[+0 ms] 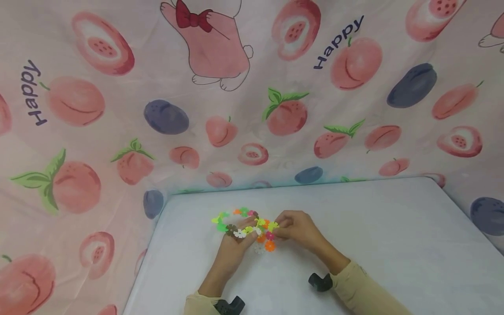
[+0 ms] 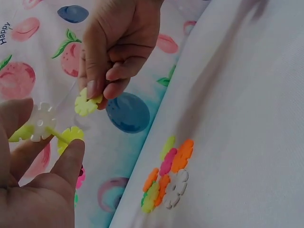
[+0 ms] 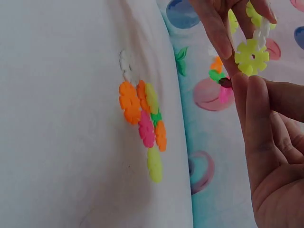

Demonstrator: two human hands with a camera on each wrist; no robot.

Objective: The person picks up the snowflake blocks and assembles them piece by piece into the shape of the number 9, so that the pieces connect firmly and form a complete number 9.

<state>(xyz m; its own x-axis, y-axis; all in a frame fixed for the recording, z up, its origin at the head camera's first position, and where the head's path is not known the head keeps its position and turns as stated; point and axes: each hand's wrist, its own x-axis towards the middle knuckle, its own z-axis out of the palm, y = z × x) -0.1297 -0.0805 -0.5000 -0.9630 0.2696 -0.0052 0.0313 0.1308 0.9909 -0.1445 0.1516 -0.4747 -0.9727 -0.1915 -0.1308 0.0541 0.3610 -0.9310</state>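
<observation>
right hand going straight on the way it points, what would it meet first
Likely the chain in the left hand, just past the yellow piece the right hand pinches, though depth is unclear.

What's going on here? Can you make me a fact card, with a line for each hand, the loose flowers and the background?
Left hand: holds a chain of plastic flowers
Right hand: pinches a yellow flower
Chain colours: include green, yellow, orange, white and brown
Loose flowers: bunched on the white table; orange, yellow, pink, white, green
Background: pale pink cloth printed with fruit and the word "Happy"
</observation>
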